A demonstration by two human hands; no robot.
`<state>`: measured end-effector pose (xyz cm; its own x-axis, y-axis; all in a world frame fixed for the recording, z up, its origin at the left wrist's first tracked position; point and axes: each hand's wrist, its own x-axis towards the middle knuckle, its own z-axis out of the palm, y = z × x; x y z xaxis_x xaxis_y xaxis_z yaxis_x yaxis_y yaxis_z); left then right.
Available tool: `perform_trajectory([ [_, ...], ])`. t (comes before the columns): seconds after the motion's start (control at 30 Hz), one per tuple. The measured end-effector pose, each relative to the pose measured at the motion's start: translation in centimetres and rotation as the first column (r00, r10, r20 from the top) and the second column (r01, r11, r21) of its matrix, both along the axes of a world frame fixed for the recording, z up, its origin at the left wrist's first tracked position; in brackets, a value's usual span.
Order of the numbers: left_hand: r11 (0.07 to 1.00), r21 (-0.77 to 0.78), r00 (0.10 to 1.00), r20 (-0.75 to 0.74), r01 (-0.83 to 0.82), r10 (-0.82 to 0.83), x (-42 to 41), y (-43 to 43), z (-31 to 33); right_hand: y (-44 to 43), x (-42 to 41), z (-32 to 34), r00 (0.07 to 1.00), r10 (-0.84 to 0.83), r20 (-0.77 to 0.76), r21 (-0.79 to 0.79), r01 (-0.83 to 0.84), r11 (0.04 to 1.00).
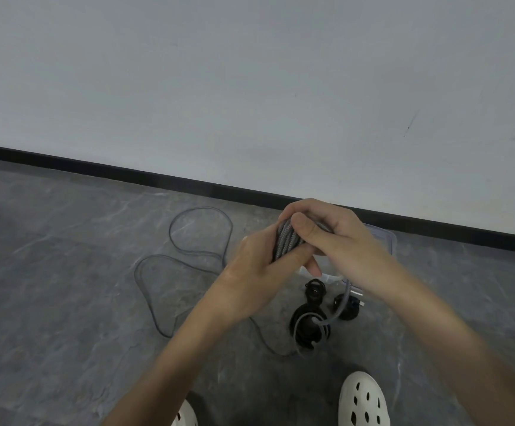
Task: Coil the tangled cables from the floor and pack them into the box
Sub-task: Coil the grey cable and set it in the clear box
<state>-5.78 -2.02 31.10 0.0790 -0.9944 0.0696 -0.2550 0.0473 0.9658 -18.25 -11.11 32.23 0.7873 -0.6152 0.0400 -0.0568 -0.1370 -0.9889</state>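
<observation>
You are looking down at your two bare hands, held together above a grey stone-patterned floor [65, 272].

Your left hand [256, 265] holds a tight coil of grey braided cable [284, 241]. Its grip is closed round the coil, with the thumb lying along the coil's near side. Your right hand [336, 238] meets it from the right. Its grip is also closed on the cable, with the thumb pressed on top of the coil and the fingers curled over the far side.

The uncoiled rest of the cable drops from under your right hand and curves down to the floor. It passes beneath your left forearm and lies in two wide loose loops on the floor to the left of your hands.

A clear plastic box [385, 238] sits on the floor just behind your hands, near the wall [250, 72]. Your hands hide most of it.

Two black coils [310, 327] and a black plug [345, 305] lie below your hands, close to the box's near edge. You cannot tell whether they are inside the box or on the floor in front of it.

A black skirting [127, 173] runs along the foot of the pale wall. Your white clogs [364, 401] show at the bottom edge.
</observation>
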Motion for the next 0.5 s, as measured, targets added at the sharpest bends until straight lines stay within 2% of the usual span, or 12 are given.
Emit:
perform_trajectory([
  [0.1, 0.997, -0.02, 0.993, -0.088, 0.076, -0.078, 0.0, 0.3, 0.4, -0.2, -0.3, 0.4, 1.0, -0.027, 0.009, -0.002, 0.027, 1.0],
  [0.17, 0.993, -0.016, 0.99, -0.08, 0.114, -0.115, -0.3, 0.3, 0.5, -0.6, -0.7, 0.6, 0.997, -0.081, 0.019, -0.03, 0.082, 0.996],
  [0.5, 0.993, -0.023, 0.978, -0.174, 0.116, -0.118, -0.3, 0.3, 0.5, -1.2, -0.1, -0.1, 0.98, -0.195, 0.041, -0.206, 0.2, 0.958],
])
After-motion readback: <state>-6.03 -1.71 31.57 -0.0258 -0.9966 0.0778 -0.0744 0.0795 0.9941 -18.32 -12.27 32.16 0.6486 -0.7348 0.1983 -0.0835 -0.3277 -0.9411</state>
